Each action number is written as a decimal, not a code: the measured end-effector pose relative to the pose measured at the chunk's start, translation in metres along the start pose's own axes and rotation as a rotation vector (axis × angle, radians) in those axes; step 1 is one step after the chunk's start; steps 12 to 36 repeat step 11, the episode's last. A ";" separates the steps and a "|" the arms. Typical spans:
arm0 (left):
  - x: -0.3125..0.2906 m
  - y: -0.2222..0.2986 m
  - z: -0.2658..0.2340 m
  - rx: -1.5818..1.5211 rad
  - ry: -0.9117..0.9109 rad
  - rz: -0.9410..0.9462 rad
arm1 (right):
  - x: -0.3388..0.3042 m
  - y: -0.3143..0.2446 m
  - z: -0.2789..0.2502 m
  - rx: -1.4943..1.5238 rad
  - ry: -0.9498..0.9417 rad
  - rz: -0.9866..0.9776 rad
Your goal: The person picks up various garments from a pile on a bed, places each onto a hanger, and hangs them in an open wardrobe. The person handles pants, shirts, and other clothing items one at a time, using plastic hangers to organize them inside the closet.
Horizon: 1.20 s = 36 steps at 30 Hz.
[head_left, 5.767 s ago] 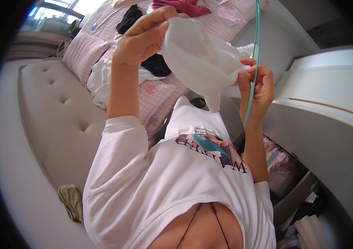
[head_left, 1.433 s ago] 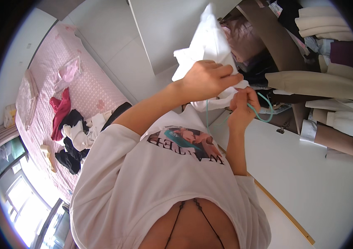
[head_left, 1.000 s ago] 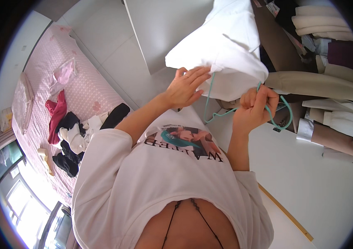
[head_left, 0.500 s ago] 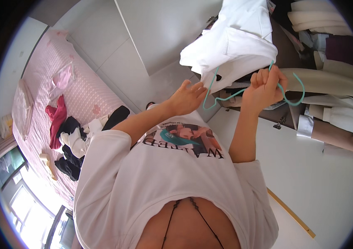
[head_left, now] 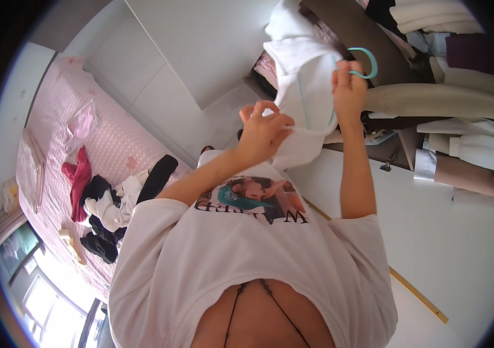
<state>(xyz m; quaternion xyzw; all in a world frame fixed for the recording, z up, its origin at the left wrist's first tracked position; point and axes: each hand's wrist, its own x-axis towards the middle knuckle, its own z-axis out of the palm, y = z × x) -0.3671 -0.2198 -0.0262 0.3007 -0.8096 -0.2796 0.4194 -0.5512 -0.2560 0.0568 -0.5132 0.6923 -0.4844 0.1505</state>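
Observation:
In front of my chest a white garment [head_left: 300, 148] hangs with its opening spread wide. A teal clothes hanger [head_left: 373, 62] runs inside it, its thin bars showing through the opening. My right hand [head_left: 349, 90] is closed around the hanger just below the hook, which curves out above the fist. At the garment's near left edge, my left hand [head_left: 262, 132] pinches the fabric between thumb and fingers. Part of the hanger is hidden by cloth, and the garment's far end is slightly blurred.
An open wardrobe with several hanging clothes [head_left: 432, 101] lies to the right, beside a white door panel [head_left: 432, 214]. At left, a bed with a pink cover [head_left: 119, 122] bears a red garment [head_left: 78, 182], black and white clothes [head_left: 110, 206] and a pink item [head_left: 81, 122].
My right hand has risen with the hanger, and the hanger's bars now sit inside the garment's opening. My left hand, earlier open beside the hanger, has closed on the garment's edge.

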 end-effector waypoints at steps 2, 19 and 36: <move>0.010 -0.017 0.002 -0.071 -0.017 -0.066 | -0.003 0.010 -0.015 0.093 -0.133 0.159; 0.081 -0.098 -0.009 -0.045 0.179 -0.131 | -0.019 -0.037 -0.083 0.058 -0.177 0.097; 0.081 -0.098 -0.009 -0.045 0.179 -0.131 | -0.019 -0.037 -0.083 0.058 -0.177 0.097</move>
